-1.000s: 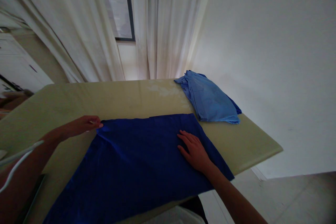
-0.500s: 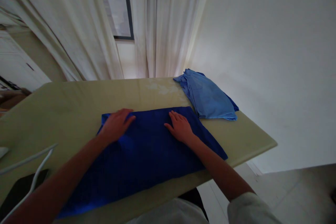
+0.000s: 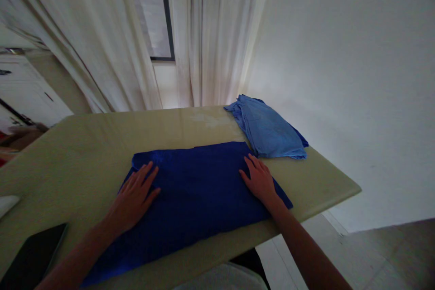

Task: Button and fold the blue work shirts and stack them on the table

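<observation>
Your left hand (image 3: 132, 199) has drawn back from the far edge of the dark blue cloth (image 3: 200, 190) toward its left side since half a second ago, and your right hand (image 3: 261, 181) has shifted outward toward the right side; the white cable that crossed your left forearm has gone out of sight. Seen from the head view, a black phone (image 3: 37, 253) lies on the desk (image 3: 152, 129) close beside your left forearm, and farther left a white object (image 3: 7, 204) is cut off by the frame. Just beyond the cloth's far right corner, a pile of lighter blue garments (image 3: 273, 133) sits close against your working area; whether it touches the cloth is hard to tell. Behind the desk hang pale curtains (image 3: 102, 41) around a dark-framed window (image 3: 152, 13), with a white wall (image 3: 340, 81) to the right and a white cabinet (image 3: 27, 84) at the left. You have the cloth spread in front of you on the desk, nearly flat, with layers showing at the left corner, a small step in the far edge and a slanting near edge with a brighter sheen at its left end. Fingers of both hands lie spread and extended on top of it, pinching nothing.
</observation>
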### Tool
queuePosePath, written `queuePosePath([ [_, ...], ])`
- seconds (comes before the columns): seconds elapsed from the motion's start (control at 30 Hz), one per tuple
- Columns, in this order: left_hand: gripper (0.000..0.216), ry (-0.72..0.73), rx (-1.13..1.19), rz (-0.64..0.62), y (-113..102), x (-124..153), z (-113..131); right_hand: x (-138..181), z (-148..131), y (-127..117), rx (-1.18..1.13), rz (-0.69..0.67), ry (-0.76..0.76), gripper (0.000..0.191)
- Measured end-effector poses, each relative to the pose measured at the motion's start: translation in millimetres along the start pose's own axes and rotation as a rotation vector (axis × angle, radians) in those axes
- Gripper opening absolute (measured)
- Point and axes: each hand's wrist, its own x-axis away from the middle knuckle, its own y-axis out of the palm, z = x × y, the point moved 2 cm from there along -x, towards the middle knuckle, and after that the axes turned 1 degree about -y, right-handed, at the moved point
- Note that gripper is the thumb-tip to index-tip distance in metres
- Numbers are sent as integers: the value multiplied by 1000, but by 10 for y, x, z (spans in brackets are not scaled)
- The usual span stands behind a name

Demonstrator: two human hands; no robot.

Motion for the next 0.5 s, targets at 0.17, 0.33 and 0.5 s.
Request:
queuePosePath([
  [0.17, 104, 232, 48, -139, -14, 728, 532, 962, 254, -178, 31, 99, 402, 64],
  [0.33, 119, 233, -9, -68, 15, 1000, 654, 1140, 470, -409, -396, 40, 535, 65],
  [0.5, 94, 239, -59, 14, 88, 1153, 614, 938, 370, -499, -1015, -239, 609, 58],
])
